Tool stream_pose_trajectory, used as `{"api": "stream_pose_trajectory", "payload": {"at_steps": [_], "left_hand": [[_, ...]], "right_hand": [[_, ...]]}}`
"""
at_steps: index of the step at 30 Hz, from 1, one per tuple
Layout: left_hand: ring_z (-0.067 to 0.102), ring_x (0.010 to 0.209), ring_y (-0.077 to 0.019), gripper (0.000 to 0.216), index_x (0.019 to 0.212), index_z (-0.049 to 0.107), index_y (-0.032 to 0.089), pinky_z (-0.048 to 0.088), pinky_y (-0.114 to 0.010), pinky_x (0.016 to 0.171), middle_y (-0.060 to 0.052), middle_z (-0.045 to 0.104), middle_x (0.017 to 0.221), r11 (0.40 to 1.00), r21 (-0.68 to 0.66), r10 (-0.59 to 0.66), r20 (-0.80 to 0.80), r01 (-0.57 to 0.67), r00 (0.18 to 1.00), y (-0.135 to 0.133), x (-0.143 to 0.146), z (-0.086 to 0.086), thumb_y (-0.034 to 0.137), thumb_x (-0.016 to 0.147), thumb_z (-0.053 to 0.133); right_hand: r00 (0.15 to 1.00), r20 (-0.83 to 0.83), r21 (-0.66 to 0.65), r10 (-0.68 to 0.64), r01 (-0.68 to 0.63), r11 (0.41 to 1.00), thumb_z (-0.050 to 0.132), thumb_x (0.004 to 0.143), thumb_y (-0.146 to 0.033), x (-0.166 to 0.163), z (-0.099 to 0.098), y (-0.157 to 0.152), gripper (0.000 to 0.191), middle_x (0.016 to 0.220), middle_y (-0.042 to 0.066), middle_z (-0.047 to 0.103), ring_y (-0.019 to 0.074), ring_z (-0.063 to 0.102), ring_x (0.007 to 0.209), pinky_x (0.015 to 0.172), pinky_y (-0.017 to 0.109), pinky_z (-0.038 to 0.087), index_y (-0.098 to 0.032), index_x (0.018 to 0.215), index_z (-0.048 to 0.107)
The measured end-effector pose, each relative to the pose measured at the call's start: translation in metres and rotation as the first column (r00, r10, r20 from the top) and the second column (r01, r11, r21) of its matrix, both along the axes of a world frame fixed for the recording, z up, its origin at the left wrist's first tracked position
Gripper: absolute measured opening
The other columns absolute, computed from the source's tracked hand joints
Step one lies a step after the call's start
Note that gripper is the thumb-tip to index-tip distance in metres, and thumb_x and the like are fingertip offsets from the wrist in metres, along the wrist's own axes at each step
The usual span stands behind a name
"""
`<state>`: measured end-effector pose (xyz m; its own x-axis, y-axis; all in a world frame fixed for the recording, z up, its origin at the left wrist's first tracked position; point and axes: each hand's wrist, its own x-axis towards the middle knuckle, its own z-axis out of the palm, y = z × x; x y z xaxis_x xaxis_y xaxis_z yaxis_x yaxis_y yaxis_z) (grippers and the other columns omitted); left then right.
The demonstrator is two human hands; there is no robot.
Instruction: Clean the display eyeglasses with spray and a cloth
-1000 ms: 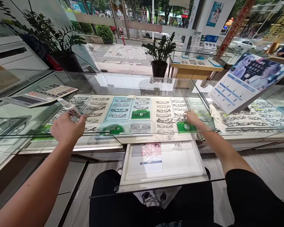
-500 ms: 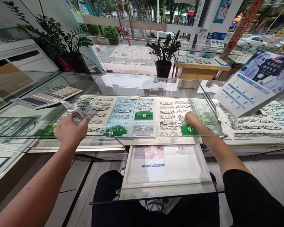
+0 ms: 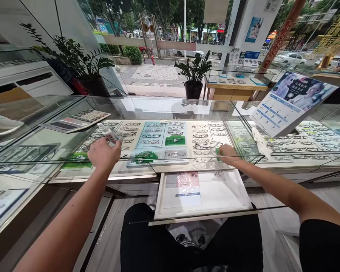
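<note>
My left hand [image 3: 104, 153] is closed around a small white bottle [image 3: 107, 133] with a nozzle-like top. The bottle tilts up to the left above the glass display counter [image 3: 170, 109]. My right hand [image 3: 228, 155] is closed at the right side of the frame rows, gripping a pair of eyeglasses [image 3: 208, 145] that reaches out to its left. The fingers hide part of these glasses. Behind that hand a green card [image 3: 217, 153] is mostly covered. Rows of eyeglass frames [image 3: 200, 131] lie under the glass between my hands.
An open white drawer [image 3: 223, 202] with a printed sheet and clear plastic wrap juts out above my legs. A calculator-like keypad [image 3: 82, 120] lies at the left on the glass. On the right stand a printed sign [image 3: 289, 102] and a crumpled tissue [image 3: 261, 141]. Potted plants [image 3: 194, 75] stand beyond.
The camera view has tilted up slightly. My left hand with the bottle has moved right. My right hand has come nearer and now covers most of the green card.
</note>
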<state>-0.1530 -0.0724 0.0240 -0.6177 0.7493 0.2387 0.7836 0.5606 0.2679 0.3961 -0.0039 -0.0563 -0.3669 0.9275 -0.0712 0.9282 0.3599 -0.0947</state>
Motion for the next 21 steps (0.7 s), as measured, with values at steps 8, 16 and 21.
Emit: {"api": "stream_pose_trajectory", "payload": {"at_steps": [8,16,21], "left_hand": [[0.056,0.145,-0.0478,0.069,0.146,0.062,0.001,0.047,-0.061,0.12,-0.033,0.064,0.154,0.999,0.012,-0.048,0.013,0.048,0.999,-0.004,0.004,0.001,0.054,0.105,0.045],[0.055,0.146,-0.0491,0.073,0.149,0.06,-0.002,0.047,-0.062,0.12,-0.034,0.062,0.155,0.998,0.0,-0.057,0.04,0.057,0.998,-0.006,0.008,0.005,0.055,0.107,0.044],[0.057,0.145,-0.0481,0.069,0.147,0.062,0.001,0.047,-0.06,0.119,-0.033,0.064,0.153,0.999,0.019,-0.044,0.031,0.044,0.999,-0.006,0.008,0.005,0.055,0.106,0.046]], "right_hand": [[0.876,-0.341,-0.316,0.342,-0.45,0.835,0.076,0.086,-0.013,-0.036,0.085,-0.129,0.014,0.101,0.005,0.078,0.0262,0.072,0.104,0.086,0.035,0.053,-0.025,0.086,0.069],[0.95,-0.106,0.019,0.293,-0.293,0.956,0.075,0.09,-0.016,-0.067,0.205,-0.034,0.009,0.099,0.007,0.074,0.0277,0.065,0.103,0.084,0.036,0.045,-0.021,0.085,0.069],[0.96,0.063,0.095,0.272,-0.277,0.956,0.074,0.093,-0.015,-0.086,0.177,0.04,0.011,0.102,0.009,0.076,0.0274,0.061,0.105,0.084,0.036,0.043,-0.02,0.086,0.068]]}}
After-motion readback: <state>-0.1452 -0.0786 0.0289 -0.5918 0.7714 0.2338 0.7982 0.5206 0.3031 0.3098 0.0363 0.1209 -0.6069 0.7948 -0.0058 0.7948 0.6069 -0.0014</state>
